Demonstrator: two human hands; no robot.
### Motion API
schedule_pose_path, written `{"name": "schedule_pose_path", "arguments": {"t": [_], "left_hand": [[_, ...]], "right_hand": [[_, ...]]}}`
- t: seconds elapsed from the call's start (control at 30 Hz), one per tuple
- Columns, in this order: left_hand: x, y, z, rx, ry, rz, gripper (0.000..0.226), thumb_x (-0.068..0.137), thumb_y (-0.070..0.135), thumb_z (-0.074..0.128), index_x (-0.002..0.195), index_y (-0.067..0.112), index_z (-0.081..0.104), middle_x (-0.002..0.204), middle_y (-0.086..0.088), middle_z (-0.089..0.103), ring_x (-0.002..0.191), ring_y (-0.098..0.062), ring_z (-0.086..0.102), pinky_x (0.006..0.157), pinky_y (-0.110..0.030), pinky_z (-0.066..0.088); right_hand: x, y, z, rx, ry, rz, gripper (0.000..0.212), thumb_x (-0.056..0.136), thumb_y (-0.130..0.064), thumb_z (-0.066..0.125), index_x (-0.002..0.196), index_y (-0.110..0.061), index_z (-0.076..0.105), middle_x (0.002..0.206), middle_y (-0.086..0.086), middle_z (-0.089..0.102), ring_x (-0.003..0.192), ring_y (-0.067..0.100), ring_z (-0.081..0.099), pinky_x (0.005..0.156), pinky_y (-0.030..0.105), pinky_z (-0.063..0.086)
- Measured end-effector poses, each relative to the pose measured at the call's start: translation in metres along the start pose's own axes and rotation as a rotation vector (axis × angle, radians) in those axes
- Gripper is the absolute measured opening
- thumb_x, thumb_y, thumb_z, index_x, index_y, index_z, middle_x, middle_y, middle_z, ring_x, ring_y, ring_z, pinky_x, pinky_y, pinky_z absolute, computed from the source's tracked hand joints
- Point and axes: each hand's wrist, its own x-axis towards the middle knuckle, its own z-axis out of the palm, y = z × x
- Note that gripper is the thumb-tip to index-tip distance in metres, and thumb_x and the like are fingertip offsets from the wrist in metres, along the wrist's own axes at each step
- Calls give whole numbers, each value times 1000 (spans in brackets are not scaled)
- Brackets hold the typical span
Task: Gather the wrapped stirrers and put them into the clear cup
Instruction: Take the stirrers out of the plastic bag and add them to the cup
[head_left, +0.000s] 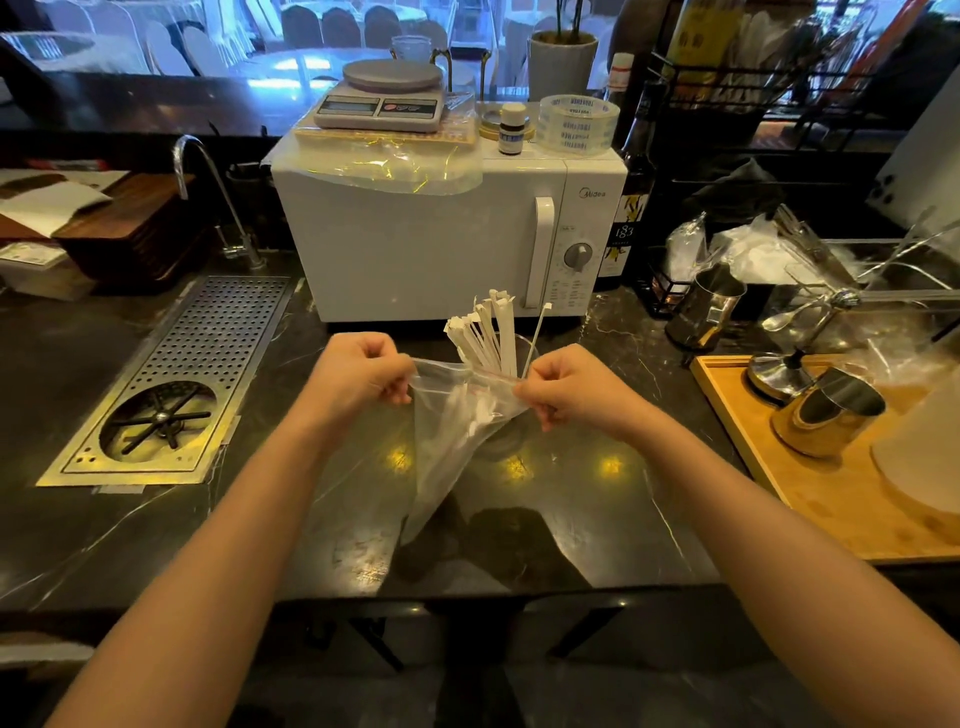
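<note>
Several white paper-wrapped stirrers (485, 330) stand upright in the clear cup (511, 358), which sits on the dark counter just in front of the microwave. A clear zip bag (452, 447) hangs in front of the cup and hides most of it. My left hand (363, 371) pinches the bag's top left edge. My right hand (569, 387) pinches its top right edge at the red zip strip. Both hands hold the bag up over the counter. The bag looks nearly empty, though pale shapes show through it.
A white microwave (415, 239) stands right behind the cup, with a scale (382, 101) and tape roll (579, 122) on top. A metal drip tray (176, 384) is set into the counter at left. A wooden tray (841, 499) with steel pitchers (826, 415) lies at right.
</note>
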Motion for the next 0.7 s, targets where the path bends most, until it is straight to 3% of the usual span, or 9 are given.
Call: {"name": "schedule_pose_path", "arguments": {"t": [0.2, 0.3, 0.43, 0.57, 0.7], "left_hand": [[6, 12, -20, 256, -281, -37, 30, 71, -5, 59, 49, 13, 50, 37, 3, 54, 44, -3, 53, 54, -15, 48], [8, 20, -23, 318, -323, -40, 30, 71, -5, 59, 49, 12, 49, 38, 4, 52, 44, -4, 53, 59, -18, 49], [9, 34, -21, 327, -332, -7, 33, 71, -7, 58, 47, 13, 46, 35, 5, 49, 39, -2, 47, 54, -15, 45], [5, 51, -14, 494, -374, 106, 31, 72, -1, 61, 50, 14, 47, 44, 4, 46, 42, -5, 42, 53, -18, 42], [-6, 68, -2, 683, -387, 273, 32, 71, 0, 61, 50, 16, 43, 50, 4, 42, 43, -2, 41, 49, -9, 41]], "right_hand": [[-1, -4, -15, -117, -120, 26, 33, 75, 4, 57, 47, -13, 52, 39, -8, 55, 37, -3, 50, 46, 4, 40], [-1, -3, -15, -131, -137, 19, 34, 76, 3, 58, 47, -15, 52, 38, -9, 55, 37, -4, 51, 44, 4, 40], [-6, 3, -7, -58, -209, 19, 29, 79, -2, 59, 54, -15, 53, 53, -1, 57, 44, -5, 54, 49, 7, 44], [-5, 8, 2, 213, -270, 113, 8, 86, -28, 55, 86, -20, 56, 84, 0, 63, 68, 1, 63, 64, 17, 54], [4, 15, 14, 569, -425, 467, 61, 87, -58, 33, 130, -15, 36, 119, 17, 55, 85, 25, 67, 69, 36, 59]]}}
